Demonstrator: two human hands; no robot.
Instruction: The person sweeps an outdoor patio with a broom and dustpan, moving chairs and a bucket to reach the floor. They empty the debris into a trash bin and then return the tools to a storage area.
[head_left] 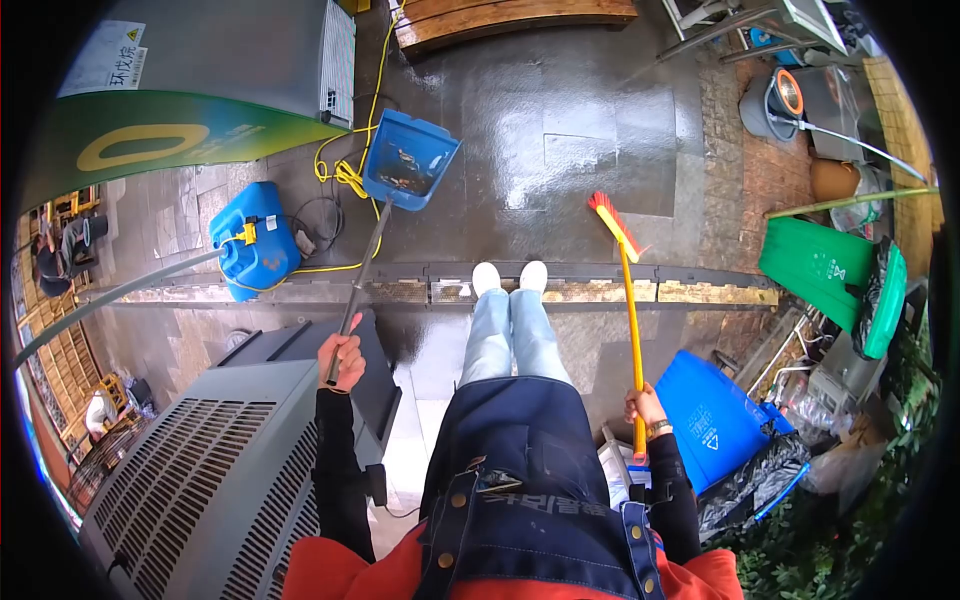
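My left hand (342,360) is wrapped round the grey handle of a long-handled dustpan (410,155). The blue pan has dark, wet-looking debris in it and is beside a yellow cable. In my right hand (645,405) is the yellow stick of a broom (632,300). Its red-and-yellow head (615,225) is out in front of me, to the right of my white shoes (510,277). Both hands are closed, and the broom and dustpan are well apart.
A blue jerrycan (255,240) with a hose and a looped yellow cable (348,178) lie left. A grey vented machine (200,470) stands near my left arm. Right are green (820,265) and blue bins (705,415) and a bucket (765,110). A wooden bench (510,18) is ahead on wet paving.
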